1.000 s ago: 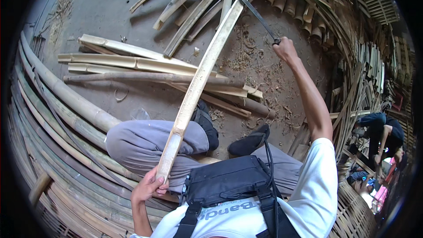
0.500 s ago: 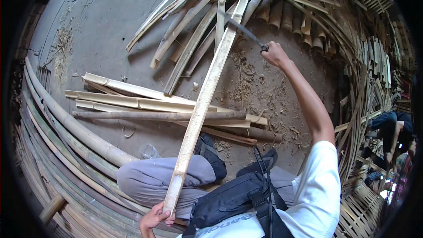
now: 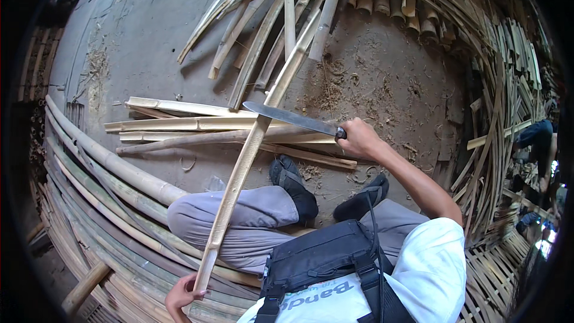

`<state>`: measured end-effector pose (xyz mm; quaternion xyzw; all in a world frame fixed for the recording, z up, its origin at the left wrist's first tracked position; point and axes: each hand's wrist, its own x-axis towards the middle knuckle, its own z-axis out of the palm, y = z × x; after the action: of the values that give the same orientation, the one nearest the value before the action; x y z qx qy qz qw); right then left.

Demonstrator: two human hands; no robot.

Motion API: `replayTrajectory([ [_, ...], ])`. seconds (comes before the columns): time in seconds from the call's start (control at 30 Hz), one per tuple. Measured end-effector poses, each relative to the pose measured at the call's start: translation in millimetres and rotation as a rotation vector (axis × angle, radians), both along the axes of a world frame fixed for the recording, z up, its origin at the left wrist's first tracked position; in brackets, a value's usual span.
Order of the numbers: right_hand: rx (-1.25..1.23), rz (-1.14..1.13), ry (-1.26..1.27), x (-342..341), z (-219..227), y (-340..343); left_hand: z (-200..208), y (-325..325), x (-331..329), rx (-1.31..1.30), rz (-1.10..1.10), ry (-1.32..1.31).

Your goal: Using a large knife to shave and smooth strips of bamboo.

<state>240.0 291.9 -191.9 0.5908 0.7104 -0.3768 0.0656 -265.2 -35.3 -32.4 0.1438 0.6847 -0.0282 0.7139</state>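
A long split bamboo strip (image 3: 234, 180), its pale hollow inside turned up, slants from the lower left across my left thigh toward the far bamboo pile. My left hand (image 3: 184, 296) is closed round its near end. In my right hand (image 3: 360, 137) is the dark handle of a long knife (image 3: 294, 118). The blade points left and lies across the strip around its middle, its tip just past the strip's left edge. Whether the edge bites into the bamboo cannot be made out.
Several split bamboo pieces (image 3: 173, 124) lie on the floor beyond my feet. More strips (image 3: 257, 42) fan out at the far side. Long bamboo poles (image 3: 119, 173) line my left. Shavings (image 3: 359, 78) litter the ground; another person (image 3: 535, 137) is at the far right.
The knife has come from near the strip's far end back to around its middle, toward me. My left hand and the strip's near end have shifted a little left and down.
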Motion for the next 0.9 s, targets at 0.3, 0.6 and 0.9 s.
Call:
replayTrajectory([
  [0.3, 0.125, -0.105, 0.13, 17, -13, -70, -47, 181, 174, 1.363, -0.376, 0.522],
  [0.6, 0.122, -0.22, 0.113, 44, 30, -140, -145, 157, 178, 0.458, -0.053, -0.199],
  [0.9, 0.009, -0.282, -0.009, 77, -84, -129, -89, 112, 185, 0.129, -0.053, -0.229],
])
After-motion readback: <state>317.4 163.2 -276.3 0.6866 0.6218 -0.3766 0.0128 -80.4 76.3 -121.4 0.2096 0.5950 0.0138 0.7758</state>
